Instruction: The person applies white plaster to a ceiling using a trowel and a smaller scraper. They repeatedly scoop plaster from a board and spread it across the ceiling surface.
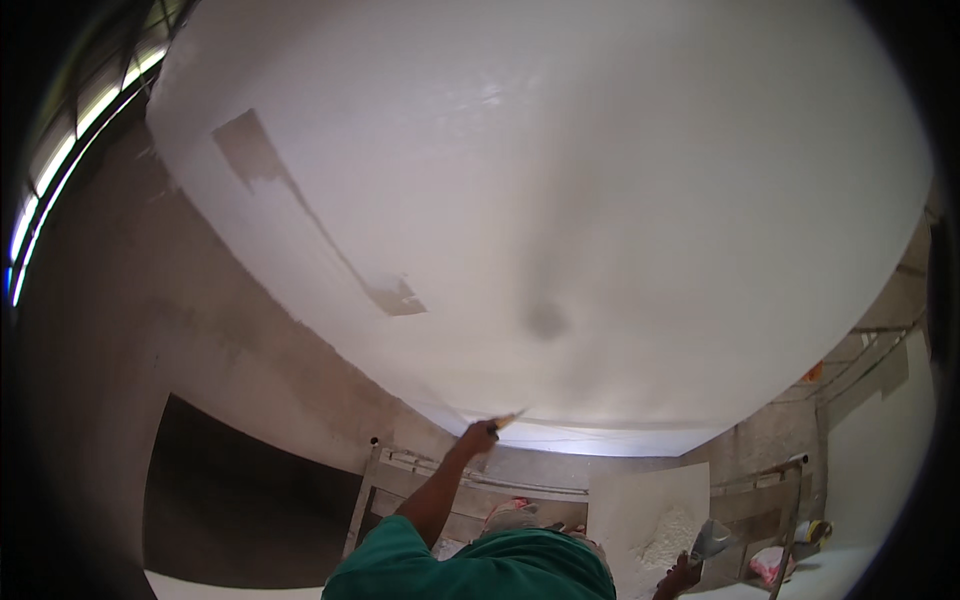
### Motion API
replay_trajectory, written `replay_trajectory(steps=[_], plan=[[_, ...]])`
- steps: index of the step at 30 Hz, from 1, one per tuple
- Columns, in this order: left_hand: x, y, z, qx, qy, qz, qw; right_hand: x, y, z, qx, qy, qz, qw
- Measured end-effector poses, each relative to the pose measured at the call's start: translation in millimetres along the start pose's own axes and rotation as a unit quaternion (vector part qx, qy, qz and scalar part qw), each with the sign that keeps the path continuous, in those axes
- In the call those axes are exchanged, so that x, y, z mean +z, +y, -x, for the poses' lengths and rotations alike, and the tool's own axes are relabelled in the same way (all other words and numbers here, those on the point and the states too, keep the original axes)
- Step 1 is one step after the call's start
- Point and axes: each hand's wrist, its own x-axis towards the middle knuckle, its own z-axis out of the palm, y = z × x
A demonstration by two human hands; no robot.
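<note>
My left hand (479, 434) is raised on the outstretched arm, closed around a scraper (504, 421) with a yellowish handle, its blade against or very near a large white-coated surface (700, 180); contact is unclear. Bare grey patches (244, 140) and a long streak mark that surface on the left. At the lower right my right hand (678, 574) grips a wide metal-bladed scraper (712, 540). It is beside a pale board (645, 490) bearing a heap of white paste (670, 535).
Grey walls (110, 340) border the white surface, with a bright window strip (85, 120) at upper left. A dark panel (245, 500) lies lower left. Metal scaffold rails (470, 477), a pink-and-white bag (770, 565) and a round container (815, 532) are near the bottom.
</note>
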Motion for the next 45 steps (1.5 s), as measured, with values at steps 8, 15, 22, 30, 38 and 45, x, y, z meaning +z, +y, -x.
replay_trajectory(steps=[8,15,22,30,38,45], plan=[[-286,50,69,0.188,0.34,0.085,0.918,78,-57,101,-0.018,-0.167,-0.023,0.986],[-479,35,60,0.413,0.566,-0.106,0.705,112,-87,191,-0.223,-0.189,0.102,0.951],[-682,98,52,0.371,0.699,-0.301,0.532,141,-62,226,-0.2,-0.17,0.147,0.954],[-810,168,61,0.283,0.754,-0.311,0.505,144,-122,295,-0.09,-0.187,0.047,0.977],[-823,192,59,0.281,0.752,-0.329,0.497,166,-81,285,-0.017,-0.183,-0.028,0.983],[-783,142,70,0.255,0.71,-0.377,0.537,183,-140,302,-0.042,-0.219,0.026,0.975]])
